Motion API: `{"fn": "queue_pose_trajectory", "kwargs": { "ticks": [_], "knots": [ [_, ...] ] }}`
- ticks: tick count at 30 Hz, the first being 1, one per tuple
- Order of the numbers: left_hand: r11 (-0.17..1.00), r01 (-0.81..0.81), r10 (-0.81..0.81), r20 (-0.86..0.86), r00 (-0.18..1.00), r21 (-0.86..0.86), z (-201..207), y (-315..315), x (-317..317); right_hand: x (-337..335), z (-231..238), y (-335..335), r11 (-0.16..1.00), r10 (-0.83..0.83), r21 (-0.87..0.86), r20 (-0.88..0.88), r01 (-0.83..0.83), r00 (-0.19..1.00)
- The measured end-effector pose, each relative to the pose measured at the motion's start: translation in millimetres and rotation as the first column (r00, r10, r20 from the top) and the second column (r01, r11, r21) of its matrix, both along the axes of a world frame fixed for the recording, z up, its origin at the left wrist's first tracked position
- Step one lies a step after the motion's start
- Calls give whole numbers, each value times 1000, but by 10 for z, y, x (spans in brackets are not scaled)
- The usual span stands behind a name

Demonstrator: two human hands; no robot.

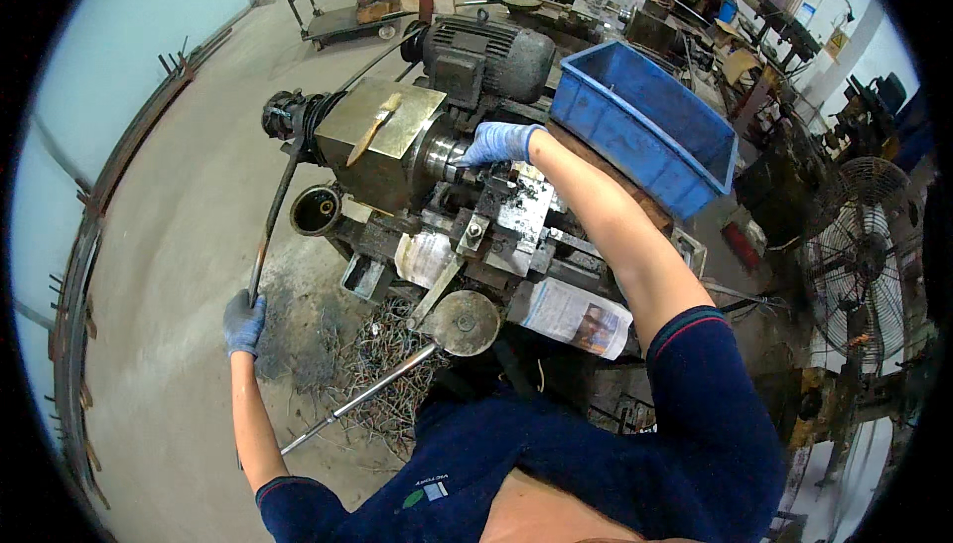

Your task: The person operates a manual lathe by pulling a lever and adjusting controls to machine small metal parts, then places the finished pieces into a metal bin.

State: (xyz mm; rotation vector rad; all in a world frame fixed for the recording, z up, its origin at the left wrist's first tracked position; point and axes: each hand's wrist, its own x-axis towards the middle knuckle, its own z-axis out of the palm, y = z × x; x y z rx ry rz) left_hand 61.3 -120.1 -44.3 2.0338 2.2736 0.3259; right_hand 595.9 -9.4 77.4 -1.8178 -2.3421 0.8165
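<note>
My left hand [243, 323], in a blue-grey glove, is closed around the lower end of a long dark lever bar [270, 225]. This bar rises to the left end of a greasy lathe's headstock [382, 168]. At the shiny round chuck [443, 160], my right hand [498, 144] reaches in with its gloved fingers bent together. Whatever lies under those fingertips is hidden. A wooden-handled paint brush [372, 133] rests on top of the headstock. Below the chuck are the black, oily tool slide [474, 232] and a round metal disc [467, 324] with a long shiny handle [382, 384].
An electric motor [496, 57] stands behind the headstock. To its right sits a large blue plastic bin [635, 136]. Curly metal shavings [372, 374] litter the floor beneath. Printed paper [578, 318] covers the front right corner. A floor fan [862, 255] and a cart [342, 21] stand farther off.
</note>
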Motion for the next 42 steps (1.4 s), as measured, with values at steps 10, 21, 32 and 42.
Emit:
{"fn": "queue_pose_trajectory", "kwargs": {
  "ticks": [10,21,32,42],
  "knots": [
    [999,13,-12,-35,999,45,108,25,180,199,-254,226,966,237,89,60,-242,970],
    [993,-100,103,45,994,-67,20,-22,-62,-351,297,-9,999,-3,-40,-202,-6,979],
    [996,54,-23,-384,923,72,-59,639,-769,-274,-138,191,989,-140,-1,-271,145,952],
    [993,34,-6,-230,973,116,-41,1170,-1025,-281,199,-224,967,-116,213,-134,143,984]
  ]
}}
